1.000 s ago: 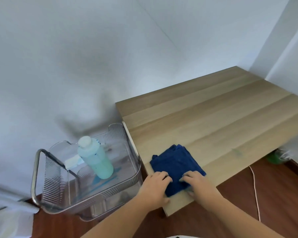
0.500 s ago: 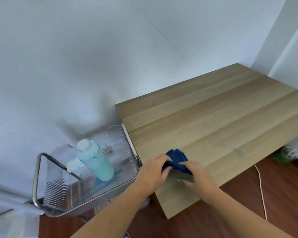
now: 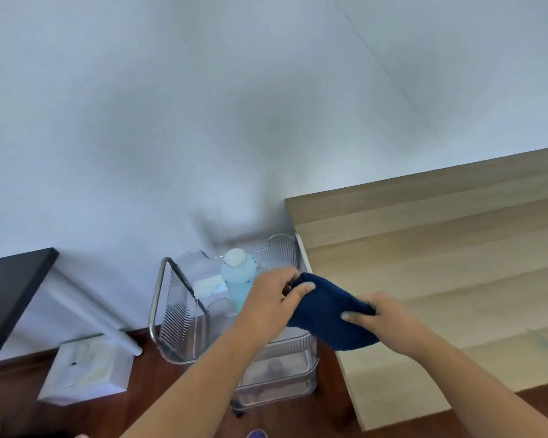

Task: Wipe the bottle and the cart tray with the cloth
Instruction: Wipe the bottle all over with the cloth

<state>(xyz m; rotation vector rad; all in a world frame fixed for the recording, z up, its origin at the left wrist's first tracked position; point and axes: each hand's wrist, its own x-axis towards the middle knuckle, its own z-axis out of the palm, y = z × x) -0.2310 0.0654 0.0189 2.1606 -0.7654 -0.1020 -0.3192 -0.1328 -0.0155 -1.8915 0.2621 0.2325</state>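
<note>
A dark blue cloth (image 3: 328, 314) hangs stretched between both hands, lifted above the gap between cart and table. My left hand (image 3: 271, 300) pinches its left end, and my right hand (image 3: 382, 320) grips its right end. A pale blue bottle (image 3: 238, 281) with a white cap stands upright in the clear plastic top tray (image 3: 179, 298) of the cart, just left of my left hand. My left hand and forearm hide the tray's right part.
A wooden table (image 3: 440, 263) fills the right side, its edge beside the cart. A white sponge-like block (image 3: 208, 287) lies in the tray. A dark tabletop (image 3: 7, 295) with a white leg stands at left, a white box (image 3: 86, 373) on the floor.
Both hands have lifted the cloth off the wooden table and carried it left toward the cart. The view has swung left, bringing the dark tabletop and white box into sight.
</note>
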